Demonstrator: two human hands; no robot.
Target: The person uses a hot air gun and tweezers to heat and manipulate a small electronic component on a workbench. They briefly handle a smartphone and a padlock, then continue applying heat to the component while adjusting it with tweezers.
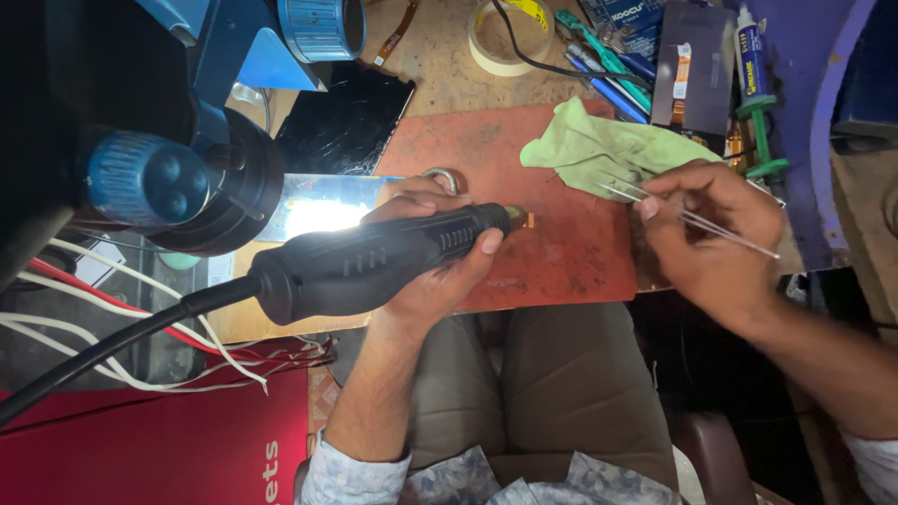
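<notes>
The mat (552, 187) lies on the bench, with the cloth (589, 150) on its far right corner. The left hand (426, 252) holds the hot-air handle (374, 266) across the mat's near left part. The right hand (716, 229), right of it, holds tweezers (687, 217) pointing at the cloth. The microscope (178, 140) stands left; the tape roll (510, 37) lies behind the mat.

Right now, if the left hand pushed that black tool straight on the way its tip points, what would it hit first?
Probably the small orange part at the tool's tip, on the red mat. The left hand aims the black rotary tool rightward; depth is unclear.
</notes>
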